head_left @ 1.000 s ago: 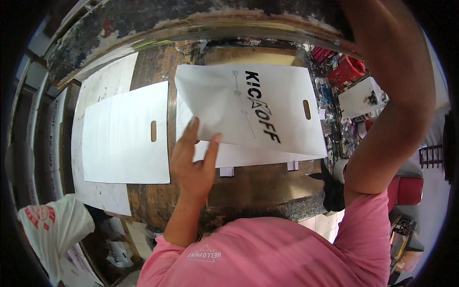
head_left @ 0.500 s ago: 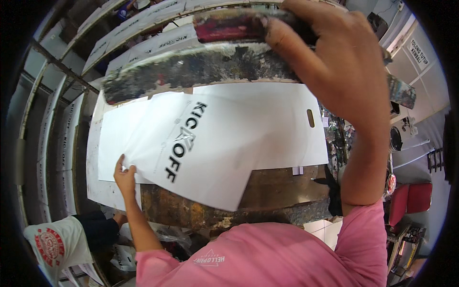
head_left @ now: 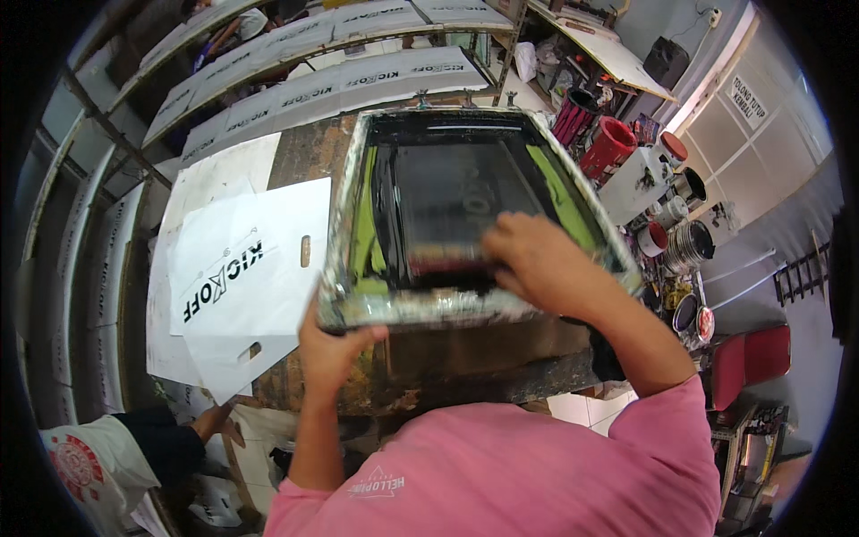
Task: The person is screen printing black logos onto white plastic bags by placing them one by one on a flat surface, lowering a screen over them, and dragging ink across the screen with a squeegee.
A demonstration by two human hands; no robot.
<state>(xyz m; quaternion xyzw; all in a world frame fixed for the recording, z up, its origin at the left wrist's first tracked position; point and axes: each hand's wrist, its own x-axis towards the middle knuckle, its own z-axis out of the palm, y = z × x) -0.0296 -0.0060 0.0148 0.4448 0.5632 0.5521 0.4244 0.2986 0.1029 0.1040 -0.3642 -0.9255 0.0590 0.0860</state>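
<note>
Screen frame (head_left: 438,309), its near left corner pinched by the left grip (head_left: 331,356), is over the worktop (head_left: 300,376); the right grip (head_left: 530,259) curls around a blurred squeegee (head_left: 447,259) inside. Bare worktop runs along the near rim; a printed bag (head_left: 242,237) sits just left, pots (head_left: 611,148) crowd the right.

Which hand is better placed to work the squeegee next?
Likely the right hand: it appears to grip the squeegee inside the frame, while the left hand is at the frame's near left corner.
</note>
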